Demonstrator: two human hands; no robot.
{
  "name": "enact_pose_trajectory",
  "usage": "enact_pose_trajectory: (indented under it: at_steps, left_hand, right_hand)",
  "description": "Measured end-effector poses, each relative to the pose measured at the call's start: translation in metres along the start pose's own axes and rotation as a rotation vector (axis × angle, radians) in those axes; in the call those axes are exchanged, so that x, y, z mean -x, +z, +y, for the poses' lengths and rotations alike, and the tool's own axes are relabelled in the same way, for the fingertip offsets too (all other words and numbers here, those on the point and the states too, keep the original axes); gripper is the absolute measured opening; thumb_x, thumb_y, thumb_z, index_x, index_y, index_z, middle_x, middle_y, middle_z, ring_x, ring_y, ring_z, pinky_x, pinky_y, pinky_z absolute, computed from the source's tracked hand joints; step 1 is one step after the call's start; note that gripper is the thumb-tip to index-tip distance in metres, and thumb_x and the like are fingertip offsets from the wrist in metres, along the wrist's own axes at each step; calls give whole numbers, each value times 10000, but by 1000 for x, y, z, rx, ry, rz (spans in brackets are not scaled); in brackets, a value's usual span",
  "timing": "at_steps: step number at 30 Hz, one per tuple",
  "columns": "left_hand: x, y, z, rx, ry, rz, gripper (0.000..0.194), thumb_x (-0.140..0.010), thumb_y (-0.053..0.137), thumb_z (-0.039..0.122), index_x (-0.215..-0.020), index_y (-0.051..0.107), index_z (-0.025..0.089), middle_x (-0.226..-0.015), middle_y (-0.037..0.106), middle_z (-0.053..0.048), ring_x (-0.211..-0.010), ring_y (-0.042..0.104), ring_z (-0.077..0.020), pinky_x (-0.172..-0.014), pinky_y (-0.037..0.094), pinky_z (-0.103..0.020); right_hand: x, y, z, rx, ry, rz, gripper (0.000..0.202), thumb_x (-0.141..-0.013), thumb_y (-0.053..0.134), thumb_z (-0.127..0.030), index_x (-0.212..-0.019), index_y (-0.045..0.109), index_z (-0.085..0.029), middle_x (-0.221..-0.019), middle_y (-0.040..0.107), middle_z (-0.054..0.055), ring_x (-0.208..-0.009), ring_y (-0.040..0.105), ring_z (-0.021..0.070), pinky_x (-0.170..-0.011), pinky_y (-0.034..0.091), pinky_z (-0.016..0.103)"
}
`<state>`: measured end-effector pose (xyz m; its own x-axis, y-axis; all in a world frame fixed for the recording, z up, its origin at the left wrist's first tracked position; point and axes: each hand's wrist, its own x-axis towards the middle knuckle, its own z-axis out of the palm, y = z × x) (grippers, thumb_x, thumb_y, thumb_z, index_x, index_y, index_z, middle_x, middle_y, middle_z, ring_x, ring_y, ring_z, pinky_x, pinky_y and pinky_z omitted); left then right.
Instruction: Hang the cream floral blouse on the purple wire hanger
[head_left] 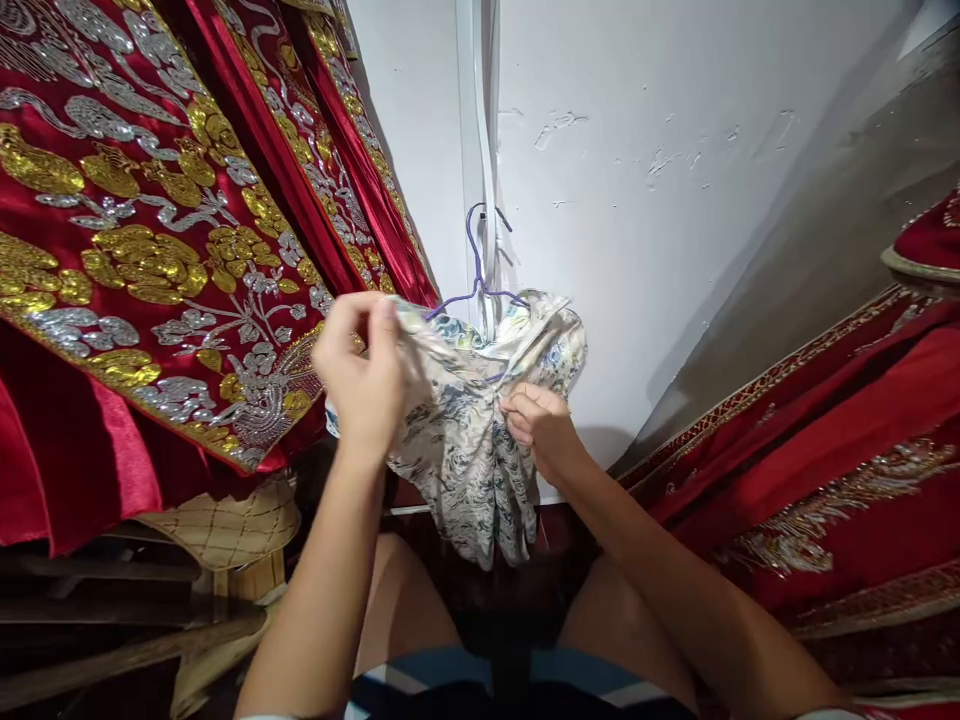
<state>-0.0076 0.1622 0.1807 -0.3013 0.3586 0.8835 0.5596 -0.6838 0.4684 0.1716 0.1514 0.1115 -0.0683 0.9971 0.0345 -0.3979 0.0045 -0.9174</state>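
One hanger (480, 270), one patterned garment (472, 440)

Under my left hand (364, 375) and right hand (541, 425) I see the patterned garment (472, 450): thin, smooth cloth with a faint sheen, crumpled into soft folds. Just above my hands, the hanger (477, 270) looks like wire in a purple, matt coating. Left of my left hand, the red robe (142, 250) is glossy satin with raised gold and silver metallic embroidery. Behind my hands, the wall (675, 200) is matt white paint, chipped and rough in spots.
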Motion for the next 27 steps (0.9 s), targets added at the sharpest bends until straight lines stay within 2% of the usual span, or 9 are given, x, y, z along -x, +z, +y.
enact_pose_trajectory:
  at_steps: [3,5,8,10,15,18,21,24,27]
  left_hand:
    - [-4,-32,-44,221,-418,153,139,-974,565,192,-851,599,136,-711,548,42,-671,522,-75,-701,475,-240]
    - [6,-49,-72,431,-759,150,189,-1026,481,233,-863,551,168,-717,570,46,-698,556,-77,-761,511,-252]
    - [41,-59,-100,490,-946,137,271,-1039,393,229,-795,504,187,-701,618,7,-754,616,-108,-839,551,-296]
    - [75,-56,-104,502,-1015,128,280,-1008,419,227,-743,498,186,-678,634,-25,-753,644,-137,-835,572,-330]
    - [162,-33,-77,681,-1364,305,211,-960,459,199,-806,601,174,-838,715,-70,-899,701,-147,-916,558,-333]
    - [197,-20,-50,750,-1416,302,102,-917,585,237,-924,677,194,-1036,734,-66,-1046,686,-155,-995,516,-325]
    - [207,-9,-24,793,-1336,189,137,-828,725,293,-926,705,198,-1079,721,-60,-1073,670,-188,-1024,499,-361]
    - [196,-3,0,830,-1197,84,274,-760,806,410,-889,716,185,-1035,701,-63,-1050,649,-202,-1015,501,-362]
    - [183,-5,23,843,-1072,-11,318,-770,800,470,-842,694,179,-940,664,-46,-932,626,-171,-897,517,-285]
  right_hand:
    - [11,-6,9,31,24,7,304,-647,661,-208,-512,389,-216,-433,298,-94,-394,213,38,-396,137,217]
    - [18,-8,14,44,31,-17,338,-656,661,-207,-506,358,-221,-432,283,-96,-398,195,40,-404,133,227]
    - [26,-8,21,20,71,-38,369,-666,669,-212,-509,336,-223,-436,268,-101,-405,176,38,-417,123,228]
    - [32,-8,27,-22,98,-28,336,-663,670,-218,-519,367,-219,-430,270,-105,-397,178,37,-418,118,224]
    - [45,-24,44,-196,177,23,323,-640,722,-275,-546,420,-206,-422,264,-115,-381,174,26,-406,101,204]
    - [56,-38,57,-319,253,29,388,-618,765,-306,-544,398,-204,-439,224,-127,-394,133,19,-388,81,193]
    - [70,-49,69,-419,333,17,456,-609,791,-309,-538,352,-211,-461,185,-134,-404,107,16,-371,101,188]
    - [84,-59,84,-450,382,23,503,-596,818,-334,-544,332,-216,-471,181,-136,-407,112,17,-374,125,189]
    - [95,-72,101,-265,338,88,462,-631,823,-400,-571,407,-208,-455,248,-126,-410,159,29,-396,130,199]
